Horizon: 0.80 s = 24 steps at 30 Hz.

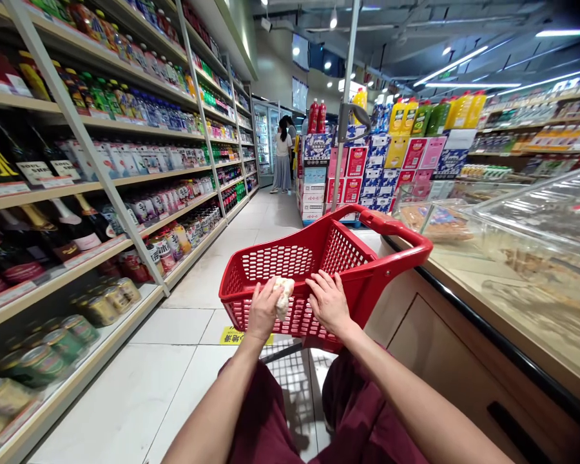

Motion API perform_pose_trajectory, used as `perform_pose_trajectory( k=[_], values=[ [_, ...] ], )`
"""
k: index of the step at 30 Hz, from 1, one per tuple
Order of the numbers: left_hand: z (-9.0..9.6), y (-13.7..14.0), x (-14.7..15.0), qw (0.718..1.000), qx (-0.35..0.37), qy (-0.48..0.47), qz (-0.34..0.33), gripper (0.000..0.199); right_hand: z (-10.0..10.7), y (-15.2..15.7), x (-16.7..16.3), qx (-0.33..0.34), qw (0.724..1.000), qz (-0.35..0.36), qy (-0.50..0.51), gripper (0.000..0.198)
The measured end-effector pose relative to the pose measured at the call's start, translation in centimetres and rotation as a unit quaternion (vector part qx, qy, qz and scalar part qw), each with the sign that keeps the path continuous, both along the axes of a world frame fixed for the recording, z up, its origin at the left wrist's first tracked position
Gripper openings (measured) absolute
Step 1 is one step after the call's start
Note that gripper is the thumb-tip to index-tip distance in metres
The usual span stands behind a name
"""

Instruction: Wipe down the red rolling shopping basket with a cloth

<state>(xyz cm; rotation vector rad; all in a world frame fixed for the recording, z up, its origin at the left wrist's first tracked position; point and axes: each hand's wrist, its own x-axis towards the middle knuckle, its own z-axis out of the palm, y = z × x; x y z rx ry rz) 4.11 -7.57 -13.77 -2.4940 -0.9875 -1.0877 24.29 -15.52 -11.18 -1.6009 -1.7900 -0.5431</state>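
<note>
A red plastic shopping cart (362,283) with perforated basket walls stands right in front of my knees. Bunched in my left hand (262,313) is a white crumpled cloth (284,299), pressed against the near rim of the basket. My right hand (329,303) grips that same rim a little further right, its fingers bent over the edge and its thumb on the outer side. The visible part of the basket's inside shows bare red mesh. The cart's handle (408,248) rises at the right, with neither hand on it.
Drink shelves (140,171) line the left side. A glass-covered counter (488,290) stands close on the right. Stacked drink cartons (357,161) and a metal pole (345,90) are ahead. Two people (283,154) stand down the aisle. A yellow floor sign (232,336) lies beneath the cart.
</note>
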Motion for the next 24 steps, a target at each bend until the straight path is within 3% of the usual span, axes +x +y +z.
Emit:
perform_pose_trajectory(
  k=[4,6,11,16,19,24],
  values=[
    [-0.6,1.3,-3.0,0.991,-0.014,-0.071,0.110,0.036,0.0,-0.2,0.0,0.005,1.000,0.005,0.008,0.033],
    [-0.7,1.4,-3.6,0.987,-0.020,-0.089,0.130,0.038,0.0,-0.2,-0.3,0.014,1.000,0.000,0.019,0.033],
    [0.6,-1.3,1.5,0.998,-0.069,-0.016,0.002,0.041,-0.1,-0.4,-0.6,0.015,1.000,0.001,0.017,0.034],
    [2.8,-3.3,4.8,0.987,-0.149,-0.054,0.015,0.031,-0.4,-0.4,-0.4,0.025,1.000,-0.003,0.012,0.034],
    [2.8,-2.4,3.8,0.989,-0.131,-0.055,0.042,0.029,-0.4,-0.6,0.0,0.024,1.000,-0.001,-0.001,0.034],
    [0.8,0.4,-0.6,0.993,-0.041,-0.046,0.101,0.033,-0.3,-0.7,0.5,0.018,0.999,0.021,-0.019,0.034]
  ],
)
